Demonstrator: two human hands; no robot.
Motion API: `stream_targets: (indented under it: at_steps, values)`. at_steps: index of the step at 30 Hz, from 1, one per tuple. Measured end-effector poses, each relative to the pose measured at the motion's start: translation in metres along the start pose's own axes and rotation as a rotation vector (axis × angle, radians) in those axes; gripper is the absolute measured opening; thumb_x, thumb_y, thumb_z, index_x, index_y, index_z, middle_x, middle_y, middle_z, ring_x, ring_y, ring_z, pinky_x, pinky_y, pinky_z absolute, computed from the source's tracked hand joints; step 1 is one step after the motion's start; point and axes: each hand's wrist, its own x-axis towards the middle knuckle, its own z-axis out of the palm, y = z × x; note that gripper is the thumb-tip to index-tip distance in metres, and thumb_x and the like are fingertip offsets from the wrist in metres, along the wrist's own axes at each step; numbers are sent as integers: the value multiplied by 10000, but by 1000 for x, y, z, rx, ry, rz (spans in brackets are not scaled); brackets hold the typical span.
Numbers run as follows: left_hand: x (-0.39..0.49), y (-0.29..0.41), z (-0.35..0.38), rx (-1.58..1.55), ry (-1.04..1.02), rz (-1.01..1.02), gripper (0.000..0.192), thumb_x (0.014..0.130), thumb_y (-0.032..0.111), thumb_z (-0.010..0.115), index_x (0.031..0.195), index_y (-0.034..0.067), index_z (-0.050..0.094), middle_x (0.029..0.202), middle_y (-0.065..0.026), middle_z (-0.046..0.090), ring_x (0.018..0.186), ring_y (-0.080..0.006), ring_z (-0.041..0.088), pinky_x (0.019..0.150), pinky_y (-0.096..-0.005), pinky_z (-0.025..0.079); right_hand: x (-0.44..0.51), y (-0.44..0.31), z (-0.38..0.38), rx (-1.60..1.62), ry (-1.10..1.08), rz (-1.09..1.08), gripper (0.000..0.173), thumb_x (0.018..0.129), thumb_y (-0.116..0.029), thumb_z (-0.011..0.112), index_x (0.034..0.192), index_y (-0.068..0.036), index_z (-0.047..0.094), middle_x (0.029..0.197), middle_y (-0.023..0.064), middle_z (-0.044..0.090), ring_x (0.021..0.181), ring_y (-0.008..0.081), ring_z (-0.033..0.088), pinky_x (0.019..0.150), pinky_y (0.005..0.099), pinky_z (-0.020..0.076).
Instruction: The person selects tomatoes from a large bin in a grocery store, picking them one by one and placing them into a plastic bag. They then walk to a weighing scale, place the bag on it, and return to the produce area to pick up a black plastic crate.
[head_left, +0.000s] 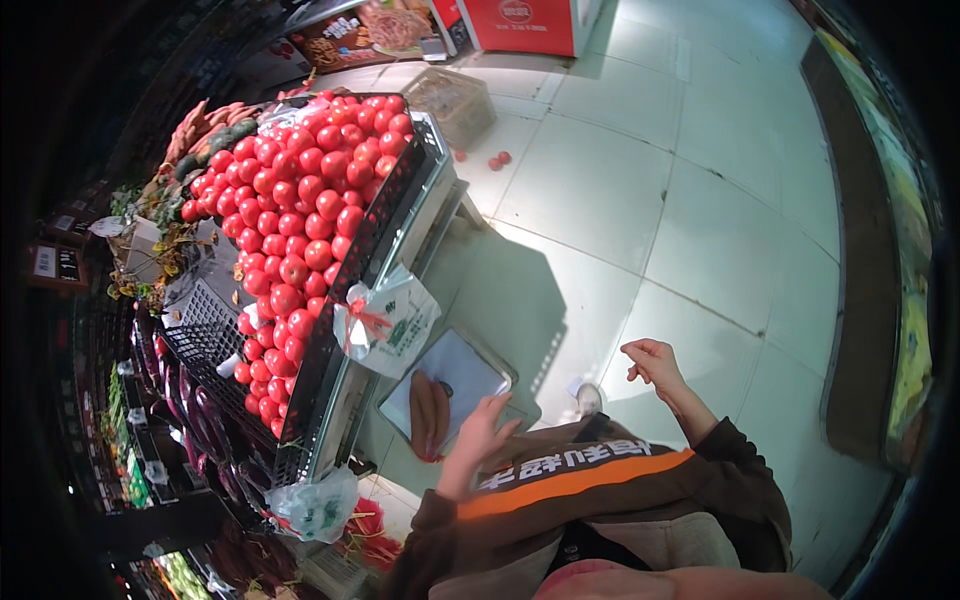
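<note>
My left hand (480, 435) is spread in front of my waist, fingers and thumb apart, holding nothing. Below it on the floor is a shallow, light-coloured tray (471, 358) with a few long brown vegetables (429, 412). Out to the right, my right hand (651, 365) hangs over the floor tiles with loosely bent fingers and nothing visible in it. To my left stands a display of red tomatoes (292, 225), heaped behind a black plastic crate edge (360, 247). White plastic bags (394, 319) tied with red hang from its edge.
Long purple eggplants (202, 420) lie beside an exposed black crate (202, 319). A translucent plastic bin (450, 109) stands on the floor past the display, near a few fallen tomatoes (499, 160). Another display (862, 247) runs along the right. A clear plastic bag (319, 502) hangs at the near corner.
</note>
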Motion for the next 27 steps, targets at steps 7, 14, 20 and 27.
stream_targets:
  at_steps: [7, 14, 20, 27]
  values:
    - [97, 19, -14, 46, -14, -68, 493, 897, 301, 685, 1331, 96, 572, 1229, -184, 610, 1083, -393, 626, 905, -445, 522, 102, -80, 11, -16, -302, -61, 361, 899, -172, 740, 1197, 7, 644, 814, 33, 666, 695, 100, 642, 615, 251, 494]
    - [267, 5, -31, 109, -211, -40, 498, 887, 345, 674, 1303, 91, 571, 1189, -210, 612, 1076, -405, 617, 905, -466, 520, 221, -253, 13, 125, -512, -490, 464, 876, 55, 677, 1325, 1, 576, 789, -46, 521, 774, 70, 581, 797, 220, 494]
    - [459, 44, -95, 279, -263, 29, 422, 873, 247, 661, 1252, 78, 582, 1113, -213, 626, 1044, -420, 614, 864, -493, 519, 308, -320, -47, 78, -222, -362, 350, 945, -31, 644, 1281, 54, 600, 843, -6, 579, 907, 217, 723, 859, 319, 538]
    - [649, 73, -156, 200, -255, 66, 465, 902, 237, 641, 1324, 60, 556, 1123, -211, 632, 1066, -397, 612, 900, -462, 507, 405, -308, -137, 288, 108, -169, 285, 1044, -242, 544, 1077, 28, 628, 712, 76, 652, 734, 208, 673, 843, 382, 544]
